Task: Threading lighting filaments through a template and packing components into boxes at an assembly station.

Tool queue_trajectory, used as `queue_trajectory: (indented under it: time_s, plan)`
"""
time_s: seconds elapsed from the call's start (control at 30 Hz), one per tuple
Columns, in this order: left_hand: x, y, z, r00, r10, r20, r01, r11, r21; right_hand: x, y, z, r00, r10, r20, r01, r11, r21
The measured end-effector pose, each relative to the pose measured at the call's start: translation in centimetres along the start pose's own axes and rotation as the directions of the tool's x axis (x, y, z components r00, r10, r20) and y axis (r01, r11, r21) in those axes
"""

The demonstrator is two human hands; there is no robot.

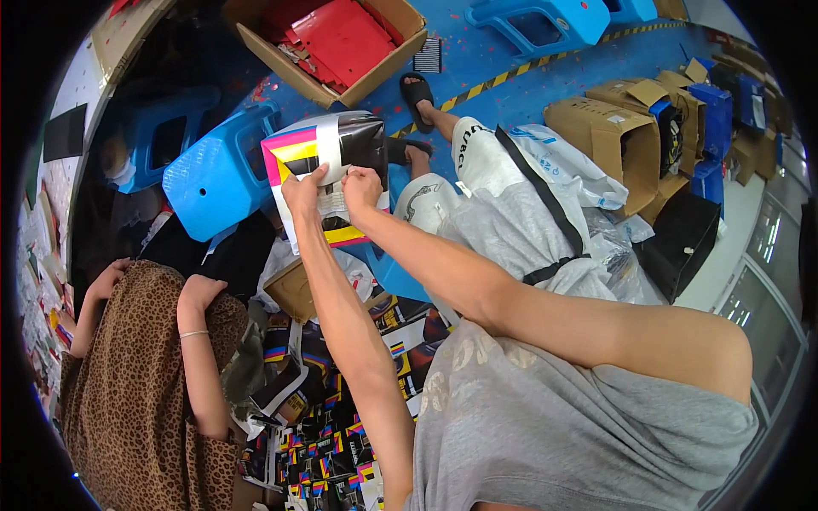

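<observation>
A thick bundle of glossy printed packaging (364,140), black with magenta, yellow and white, is held up in front of me. Around it runs a white band (328,140). My left hand (302,194) grips the bundle's near side, its thumb lying against the band. Just to the right, my right hand (362,187) is closed with fingers pinched at the band's edge. Whatever sits inside that pinch is too small to make out. Below my forearms lie many similar printed packs (328,443) in a heap.
A co-worker in a leopard-print top (141,383) sits close on my left. Beyond the bundle stand a blue stool (204,183) and a carton (375,81) of red sheets. White plastic bags (567,166), open cardboard boxes (596,136) and a black box (677,243) stand to the right.
</observation>
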State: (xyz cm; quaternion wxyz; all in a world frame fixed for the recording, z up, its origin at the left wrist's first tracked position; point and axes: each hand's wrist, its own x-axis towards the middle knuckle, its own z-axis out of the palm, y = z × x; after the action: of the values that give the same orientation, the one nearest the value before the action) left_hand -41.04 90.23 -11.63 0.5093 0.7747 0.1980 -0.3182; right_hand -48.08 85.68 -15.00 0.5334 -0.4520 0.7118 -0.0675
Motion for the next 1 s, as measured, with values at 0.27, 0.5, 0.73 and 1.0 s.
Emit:
queue_trajectory:
  time_s: [0.27, 0.5, 0.73, 1.0]
  plan:
    - [0.4, 0.0, -1.4, 0.997, -0.048, 0.052, 0.046, 0.998, 0.052, -1.5, -0.5, -2.3, 0.961, 0.119, 0.249, -0.182, 0.952, 0.248]
    - [0.4, 0.2, -1.9, 0.991, -0.030, 0.134, 0.004, 0.983, 0.184, -1.8, 0.1, -2.5, 0.970, 0.117, 0.214, -0.180, 0.934, 0.308]
    - [0.3, 0.0, -1.4, 0.992, 0.014, 0.122, -0.027, 0.994, 0.104, -1.3, 0.8, -1.9, 0.983, -0.015, 0.181, -0.028, 0.972, 0.234]
    - [0.8, -0.7, -1.8, 0.994, -0.053, 0.095, 0.039, 0.990, 0.135, -2.4, -0.1, -0.2, 0.949, 0.257, 0.185, -0.310, 0.868, 0.387]
